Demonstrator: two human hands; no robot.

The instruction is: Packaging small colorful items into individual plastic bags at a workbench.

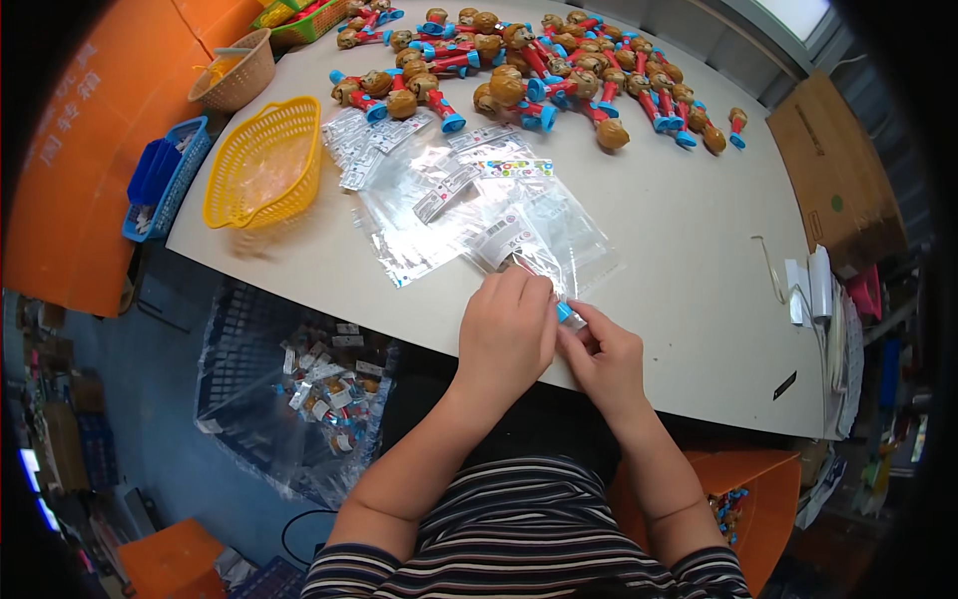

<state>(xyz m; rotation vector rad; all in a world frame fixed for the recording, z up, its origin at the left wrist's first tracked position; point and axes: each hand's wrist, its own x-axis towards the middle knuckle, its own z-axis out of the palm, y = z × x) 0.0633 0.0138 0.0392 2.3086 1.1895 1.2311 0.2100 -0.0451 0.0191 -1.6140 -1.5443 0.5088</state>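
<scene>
By the bench's (699, 270) near edge, the left hand (507, 324) and right hand (607, 361) pinch their fingers on a blue-ended toy (567, 312), while bagged toys (337, 401) in the blue crate (232, 349) look done and many loose toys (507, 88) are left.

The pale, flat tabletop (699, 250) looked smooth with a low sheen. On it, clear, flat plastic bags (469, 220) were glossy and crinkled. The far red-and-blue figures with rounded brown heads (507, 90) looked like smooth, shiny plastic. At left, the yellow openwork basket (309, 150) was plastic; at right, the brown box (833, 170) was matt cardboard.
</scene>
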